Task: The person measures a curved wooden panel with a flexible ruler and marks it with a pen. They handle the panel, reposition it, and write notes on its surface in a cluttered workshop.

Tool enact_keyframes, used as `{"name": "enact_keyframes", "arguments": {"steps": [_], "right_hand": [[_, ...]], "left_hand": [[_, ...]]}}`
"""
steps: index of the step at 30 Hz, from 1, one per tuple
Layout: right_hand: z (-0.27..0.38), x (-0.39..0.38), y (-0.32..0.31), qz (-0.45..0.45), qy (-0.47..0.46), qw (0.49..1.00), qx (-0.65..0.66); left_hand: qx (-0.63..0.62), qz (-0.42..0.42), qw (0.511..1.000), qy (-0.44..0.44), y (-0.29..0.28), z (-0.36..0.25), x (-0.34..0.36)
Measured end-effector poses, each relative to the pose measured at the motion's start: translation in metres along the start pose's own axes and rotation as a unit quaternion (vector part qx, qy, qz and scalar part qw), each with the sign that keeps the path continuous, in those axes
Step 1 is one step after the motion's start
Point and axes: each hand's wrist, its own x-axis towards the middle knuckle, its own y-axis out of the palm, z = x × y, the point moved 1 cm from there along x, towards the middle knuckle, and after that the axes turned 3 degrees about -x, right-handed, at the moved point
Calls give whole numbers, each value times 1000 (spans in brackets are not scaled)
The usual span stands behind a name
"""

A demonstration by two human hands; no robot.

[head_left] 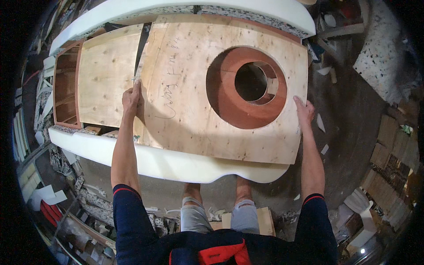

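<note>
A large plywood board (pixel 185 123) with handwriting and a round cutout lies over a foam-padded frame. My left hand (pixel 131 98) grips the board at its left edge, fingers wrapped, beside a dark slanted gap. My right hand (pixel 304 109) holds its right edge below the cutout's level. A smaller plywood piece (pixel 104 75) lies to the left, next to a reddish wooden end (pixel 66 88) with open compartments. A reddish ring (pixel 265 106) with a dark central hole shows through the cutout. White foam (pixel 212 170) runs along the near and far sides.
Scrap foam and offcuts (pixel 48 194) crowd the left and lower-left floor. At the right are a speckled foam sheet (pixel 377 66), flattened cardboard (pixel 388 154) and more scraps. My legs stand close below the near foam edge, with a pale board (pixel 269 223) on the floor behind them.
</note>
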Motion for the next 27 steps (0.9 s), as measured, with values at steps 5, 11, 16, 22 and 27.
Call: {"name": "enact_keyframes", "arguments": {"steps": [5,11,16,22,27], "right_hand": [[-5,26,13,-23,-8,996,84],[-1,37,25,21,52,998,33],[-1,37,34,45,60,995,71],[-5,37,44,16,50,998,-33],[-4,42,43,46,72,995,-52]], "left_hand": [[-81,36,996,-27,16,18,6],[-140,38,989,-40,39,28,6],[-103,-10,994,-26,50,29,3],[-13,-119,991,61,59,29,-8],[10,-78,996,33,55,20,-15]]}}
